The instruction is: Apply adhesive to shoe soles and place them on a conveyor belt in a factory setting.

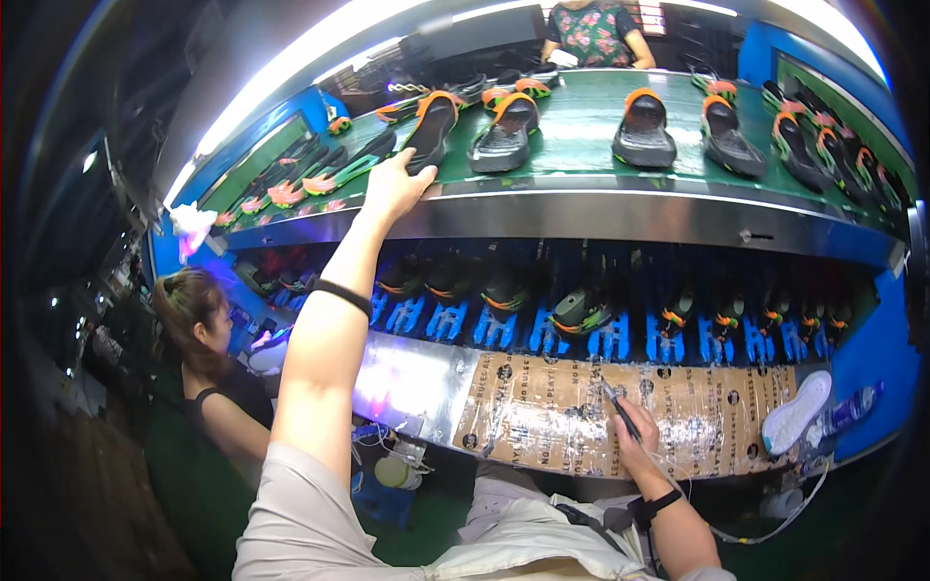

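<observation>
My left hand reaches up to the green belt, fingers and thumb closed round the near end of a black shoe sole with an orange far end. Right beside that lies another black and orange sole. Low over the work surface, my right hand grips a slim black pen-like tool, its tip pointing up and left. A thin white cord runs near that hand. Beneath the tool lies printed brown cardboard under shiny clear film.
More soles stand along the belt, above a metal edge. A lower rack with blue supports holds several shoe parts. A white shoe and a bottle are at right. Co-workers are at left and beyond the belt.
</observation>
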Action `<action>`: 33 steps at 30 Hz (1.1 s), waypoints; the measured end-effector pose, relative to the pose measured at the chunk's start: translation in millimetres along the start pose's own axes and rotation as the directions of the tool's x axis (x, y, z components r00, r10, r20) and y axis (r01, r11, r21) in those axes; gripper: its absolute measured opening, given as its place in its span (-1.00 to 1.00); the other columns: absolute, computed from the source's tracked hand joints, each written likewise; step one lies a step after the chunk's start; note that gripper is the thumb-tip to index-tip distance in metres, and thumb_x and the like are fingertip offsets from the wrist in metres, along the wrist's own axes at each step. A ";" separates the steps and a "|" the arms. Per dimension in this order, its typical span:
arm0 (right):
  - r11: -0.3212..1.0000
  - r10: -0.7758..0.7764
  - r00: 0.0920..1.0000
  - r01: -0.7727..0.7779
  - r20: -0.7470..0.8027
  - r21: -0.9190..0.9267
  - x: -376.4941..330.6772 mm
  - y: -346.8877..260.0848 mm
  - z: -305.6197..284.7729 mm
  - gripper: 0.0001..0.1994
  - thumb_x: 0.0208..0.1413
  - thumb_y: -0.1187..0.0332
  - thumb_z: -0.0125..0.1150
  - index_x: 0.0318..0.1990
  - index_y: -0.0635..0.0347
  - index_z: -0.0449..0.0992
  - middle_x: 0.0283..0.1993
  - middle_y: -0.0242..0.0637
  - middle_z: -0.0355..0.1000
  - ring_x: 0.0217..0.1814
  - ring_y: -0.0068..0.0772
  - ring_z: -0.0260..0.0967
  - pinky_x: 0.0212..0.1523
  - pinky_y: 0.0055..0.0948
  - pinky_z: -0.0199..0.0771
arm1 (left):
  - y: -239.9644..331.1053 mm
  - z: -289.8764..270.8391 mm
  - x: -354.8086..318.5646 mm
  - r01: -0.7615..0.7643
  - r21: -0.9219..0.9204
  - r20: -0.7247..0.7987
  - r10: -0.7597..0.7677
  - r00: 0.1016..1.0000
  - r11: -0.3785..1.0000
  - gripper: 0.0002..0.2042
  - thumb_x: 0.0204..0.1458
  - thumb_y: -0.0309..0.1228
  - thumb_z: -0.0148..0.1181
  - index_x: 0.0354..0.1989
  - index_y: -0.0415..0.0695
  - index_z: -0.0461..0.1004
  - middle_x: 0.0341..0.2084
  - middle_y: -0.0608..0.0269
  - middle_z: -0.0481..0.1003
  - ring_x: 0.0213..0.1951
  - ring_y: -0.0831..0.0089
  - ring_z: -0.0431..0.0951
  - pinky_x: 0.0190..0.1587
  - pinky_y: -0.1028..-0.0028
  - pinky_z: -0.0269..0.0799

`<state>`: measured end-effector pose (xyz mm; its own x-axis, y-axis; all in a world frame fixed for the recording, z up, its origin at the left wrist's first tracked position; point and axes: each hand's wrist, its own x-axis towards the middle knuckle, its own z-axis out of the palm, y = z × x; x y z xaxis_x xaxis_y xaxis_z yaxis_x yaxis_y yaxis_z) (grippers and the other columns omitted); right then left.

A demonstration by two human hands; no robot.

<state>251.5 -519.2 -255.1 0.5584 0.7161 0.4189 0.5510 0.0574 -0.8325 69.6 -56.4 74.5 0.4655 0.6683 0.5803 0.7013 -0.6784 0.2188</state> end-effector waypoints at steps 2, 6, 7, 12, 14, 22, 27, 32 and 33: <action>0.999 0.037 0.999 -0.037 -0.017 -0.007 -1.5 2.7 -3.1 -0.68 0.14 0.48 0.29 0.06 0.31 0.60 -0.23 -0.08 0.53 -0.20 -0.10 0.51 -0.11 -0.27 0.48 | 15.2 4.6 7.8 0.012 -0.045 0.023 -0.011 1.000 0.999 -0.23 0.03 0.05 0.33 0.28 -0.33 0.41 -0.04 -0.27 0.61 0.04 -0.03 0.64 0.18 0.24 0.48; 0.997 0.076 0.997 -0.075 -0.009 0.033 3.8 3.5 1.2 -0.68 0.14 0.50 0.28 0.07 0.32 0.60 -0.22 -0.11 0.54 -0.18 -0.16 0.53 -0.09 -0.31 0.48 | -20.8 16.2 18.1 0.044 -0.070 -0.121 -0.053 0.991 0.997 -0.26 0.13 0.06 0.25 0.32 -0.30 0.38 -0.02 -0.28 0.60 0.06 -0.07 0.62 0.20 0.19 0.46; 0.997 0.071 0.997 -0.071 -0.002 0.035 4.8 3.6 0.2 -0.68 0.14 0.50 0.28 0.07 0.32 0.60 -0.22 -0.11 0.54 -0.18 -0.16 0.53 -0.09 -0.31 0.48 | -35.4 17.4 21.9 0.030 -0.098 -0.238 -0.052 0.970 0.995 -0.30 0.17 0.04 0.22 0.31 -0.30 0.39 -0.03 -0.28 0.60 0.06 -0.09 0.62 0.20 0.18 0.46; 0.993 0.112 0.993 -0.113 0.029 0.030 7.2 1.2 -6.0 -0.68 0.14 0.51 0.29 0.07 0.30 0.60 -0.21 -0.08 0.54 -0.20 -0.14 0.53 -0.14 -0.32 0.49 | -119.6 -10.3 31.4 0.033 0.523 -0.193 0.081 0.978 0.852 -0.50 0.17 -0.18 0.13 0.28 -0.09 0.44 0.04 -0.17 0.55 0.12 -0.12 0.55 0.09 -0.16 0.41; 0.996 0.088 0.996 -0.088 0.021 0.018 3.7 0.2 -10.4 -0.67 0.13 0.51 0.30 0.08 0.27 0.61 -0.22 -0.08 0.54 -0.23 -0.12 0.53 -0.16 -0.32 0.50 | -148.2 -26.8 29.9 0.035 0.697 -0.011 -0.039 0.999 0.716 -0.41 0.06 -0.27 0.15 0.36 0.05 0.37 0.05 -0.07 0.55 0.20 -0.01 0.51 0.18 -0.29 0.30; 0.997 0.080 0.997 -0.080 -0.024 -0.011 2.6 2.6 -4.0 -0.66 0.15 0.45 0.36 0.11 0.15 0.64 -0.11 -0.10 0.62 -0.15 -0.16 0.59 -0.13 -0.32 0.55 | -118.1 -71.8 37.4 -0.115 0.255 0.309 0.032 0.950 0.960 -0.78 0.03 -0.28 0.23 -0.47 -0.18 0.64 -0.64 0.14 0.49 -0.51 0.28 0.58 -0.35 0.18 0.44; 0.998 -0.030 0.999 0.028 0.037 0.059 5.5 -4.6 6.6 -0.67 0.17 0.43 0.37 0.10 0.16 0.63 -0.15 -0.15 0.60 -0.21 -0.19 0.56 -0.20 -0.33 0.53 | -282.6 -148.9 34.1 -0.075 0.517 -0.031 0.106 0.994 0.853 -0.57 0.25 -0.03 0.16 0.01 -0.16 0.59 -0.46 0.10 0.53 -0.50 0.41 0.55 -0.45 0.29 0.47; 1.000 -0.014 1.000 0.014 0.012 -0.012 3.5 12.0 6.2 -0.71 0.10 0.45 0.41 0.01 0.17 0.67 -0.19 -0.16 0.61 -0.22 -0.21 0.56 -0.19 -0.32 0.53 | -190.1 -33.0 -26.6 0.323 -0.417 -0.117 -0.403 0.908 0.850 -0.37 0.19 -0.18 0.30 0.39 -0.17 0.30 -0.08 0.07 0.60 -0.11 0.31 0.64 0.01 0.38 0.52; 0.999 -0.036 0.997 0.034 0.063 0.030 1.3 12.5 6.6 -0.71 0.10 0.45 0.41 0.01 0.17 0.67 -0.19 -0.16 0.61 -0.22 -0.21 0.56 -0.19 -0.32 0.53 | -212.4 -42.5 -47.8 0.164 -0.421 -0.303 -0.309 0.901 0.892 -0.37 0.19 -0.22 0.31 0.38 -0.21 0.29 -0.07 0.10 0.59 -0.10 0.37 0.63 0.03 0.43 0.51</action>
<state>255.0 -513.0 -267.4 0.4981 0.7559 0.4250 0.5508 0.1028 -0.8283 -124.5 42.9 33.6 0.0392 0.7196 0.6933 0.4746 -0.6239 0.6208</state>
